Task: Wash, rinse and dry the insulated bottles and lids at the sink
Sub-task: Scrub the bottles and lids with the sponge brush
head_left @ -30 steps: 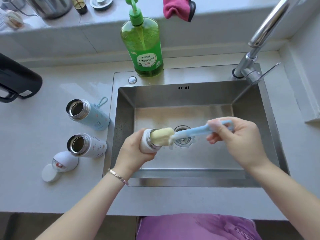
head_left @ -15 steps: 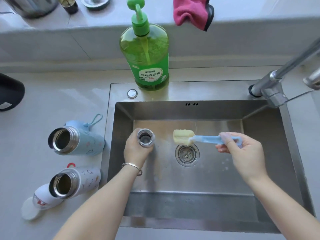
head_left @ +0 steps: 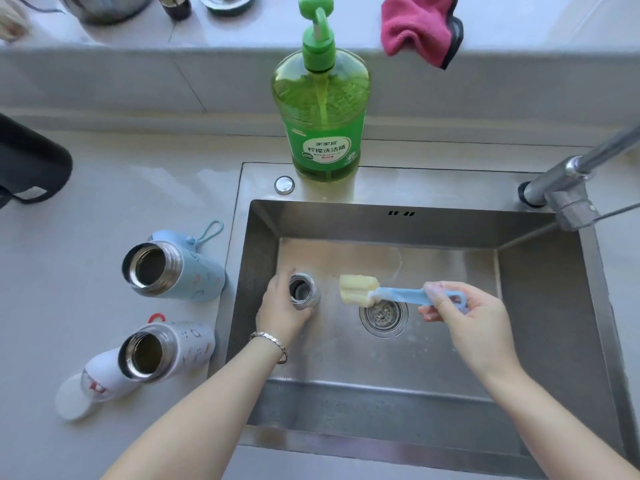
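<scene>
Pale grey bench (head_left: 104, 209) across the whole view, with a steel sink (head_left: 540, 306) set into it right of centre. Behind, a raised tiled ledge (head_left: 138, 60) with a pink cloth (head_left: 415, 32) draped over its edge. On the sink's back rim, a big green detergent bottle (head_left: 323, 133) with a pump. At the right corner, a chrome tap (head_left: 568, 188). At the far left edge, a dark object (head_left: 31, 168), partly cut off.

On the bench left of the basin, well clear of both hands: a blue bottle (head_left: 180, 271) and a white bottle (head_left: 162, 351), both uncapped, mouths toward the camera. Just beside the white one, a white lid (head_left: 100, 379).

Inside the basin, at its left side, left hand (head_left: 280, 310) wrapped round a small steel bottle (head_left: 303, 292), mouth up. Right hand (head_left: 464, 313) pinching the blue handle of a sponge brush (head_left: 391, 294), foam head just beside the small bottle's mouth, not touching, handle crossing above the drain (head_left: 383, 313).
</scene>
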`<state>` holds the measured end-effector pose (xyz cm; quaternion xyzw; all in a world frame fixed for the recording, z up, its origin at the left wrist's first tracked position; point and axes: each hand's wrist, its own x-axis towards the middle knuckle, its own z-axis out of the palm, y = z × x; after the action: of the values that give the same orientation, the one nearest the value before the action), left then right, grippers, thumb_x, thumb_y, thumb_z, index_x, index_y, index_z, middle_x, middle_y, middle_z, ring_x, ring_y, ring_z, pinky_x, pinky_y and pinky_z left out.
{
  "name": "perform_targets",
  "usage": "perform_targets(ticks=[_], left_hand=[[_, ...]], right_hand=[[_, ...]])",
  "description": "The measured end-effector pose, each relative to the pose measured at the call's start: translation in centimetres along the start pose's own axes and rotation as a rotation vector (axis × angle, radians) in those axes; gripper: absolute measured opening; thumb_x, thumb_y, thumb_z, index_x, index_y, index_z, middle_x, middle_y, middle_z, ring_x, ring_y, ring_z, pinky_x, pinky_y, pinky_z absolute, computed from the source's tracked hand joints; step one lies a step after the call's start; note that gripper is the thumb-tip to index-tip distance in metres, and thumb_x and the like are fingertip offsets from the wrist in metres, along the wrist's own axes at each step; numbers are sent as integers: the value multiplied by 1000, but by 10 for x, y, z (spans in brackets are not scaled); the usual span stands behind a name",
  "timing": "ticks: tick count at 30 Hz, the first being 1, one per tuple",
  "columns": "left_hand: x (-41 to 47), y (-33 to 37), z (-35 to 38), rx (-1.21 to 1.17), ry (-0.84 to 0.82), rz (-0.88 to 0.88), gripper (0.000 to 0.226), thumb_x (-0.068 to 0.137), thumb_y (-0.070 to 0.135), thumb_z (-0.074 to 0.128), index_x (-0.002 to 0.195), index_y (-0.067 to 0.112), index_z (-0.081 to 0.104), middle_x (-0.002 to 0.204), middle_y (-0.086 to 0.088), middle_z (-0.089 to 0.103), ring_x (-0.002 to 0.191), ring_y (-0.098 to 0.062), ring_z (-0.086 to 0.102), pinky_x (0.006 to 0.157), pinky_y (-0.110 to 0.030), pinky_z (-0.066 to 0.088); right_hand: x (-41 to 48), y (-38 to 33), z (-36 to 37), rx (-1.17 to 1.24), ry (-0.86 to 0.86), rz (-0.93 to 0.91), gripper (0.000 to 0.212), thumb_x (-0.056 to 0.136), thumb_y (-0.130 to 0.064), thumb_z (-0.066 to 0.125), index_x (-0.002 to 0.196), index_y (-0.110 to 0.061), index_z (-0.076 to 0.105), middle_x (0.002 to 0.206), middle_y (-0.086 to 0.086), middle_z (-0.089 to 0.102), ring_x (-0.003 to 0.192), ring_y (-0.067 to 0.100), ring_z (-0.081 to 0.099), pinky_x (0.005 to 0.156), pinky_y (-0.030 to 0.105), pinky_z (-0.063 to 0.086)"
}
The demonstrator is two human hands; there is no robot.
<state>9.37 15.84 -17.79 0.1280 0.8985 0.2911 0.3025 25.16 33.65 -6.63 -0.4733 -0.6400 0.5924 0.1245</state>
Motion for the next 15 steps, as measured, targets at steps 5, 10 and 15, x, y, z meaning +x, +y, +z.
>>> perform_targets(ticks=[5, 10, 15], left_hand=[[-80, 12, -43, 10, 42, 173, 49, 78, 19, 68, 123, 24, 50, 120, 15, 46, 111, -2, 46, 93, -23, 40], [-148, -17, -105, 215, 562, 343, 47, 76, 20, 69, 119, 8, 56, 132, -11, 51, 126, -21, 39, 107, -31, 28], [-138, -44, -131, 25, 456, -93, 96, 69, 27, 82, 144, 10, 25, 148, -5, 31, 138, -19, 26, 109, -24, 18]], right_hand=[[-23, -11, -5, -1, -63, -44, 15, 85, -9, 64, 72, -15, 65, 50, -7, 66, 46, 1, 61, 53, 3, 42], [-50, -15, -5, -23, -136, -105, 12, 84, -8, 65, 73, -14, 67, 55, -6, 67, 47, 3, 61, 55, 4, 45], [-72, -19, -3, -39, -167, -139, 12, 84, -8, 64, 74, -13, 66, 54, -6, 67, 47, 2, 61, 55, 3, 43]])
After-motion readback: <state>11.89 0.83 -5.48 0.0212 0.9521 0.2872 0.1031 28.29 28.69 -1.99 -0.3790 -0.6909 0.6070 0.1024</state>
